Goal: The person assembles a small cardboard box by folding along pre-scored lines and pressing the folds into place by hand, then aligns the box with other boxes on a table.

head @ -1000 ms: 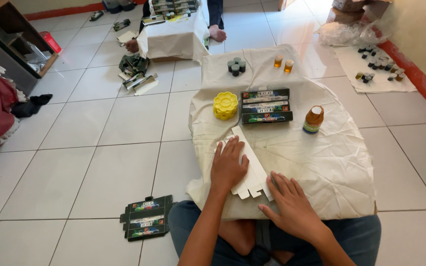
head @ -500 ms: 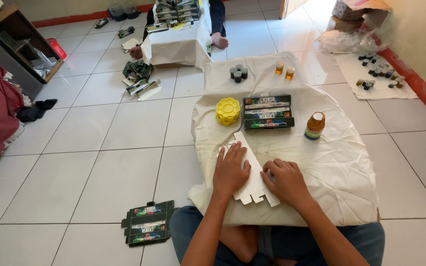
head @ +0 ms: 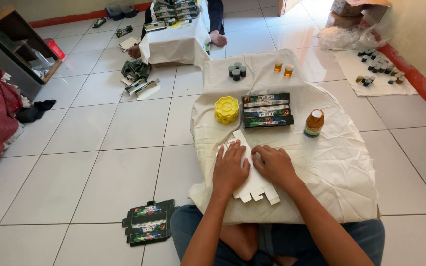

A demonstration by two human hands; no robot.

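Note:
A flat white unfolded carton lies on a cream cloth covering a low table in front of me. My left hand presses palm-down on its left half. My right hand rests on its right side, fingers curled over the fold. Beyond them sit a stack of dark printed boxes, a yellow flower-shaped stack of lids and an amber bottle with an orange cap.
Flat dark cartons lie on the tiled floor by my left knee. Small dark caps and two amber jars stand at the cloth's far end. Another person's feet show by a second covered table. Bottles line the right wall.
My right hand moved up from the table's near edge onto the white carton beside my left hand. The camera tilted down slightly.

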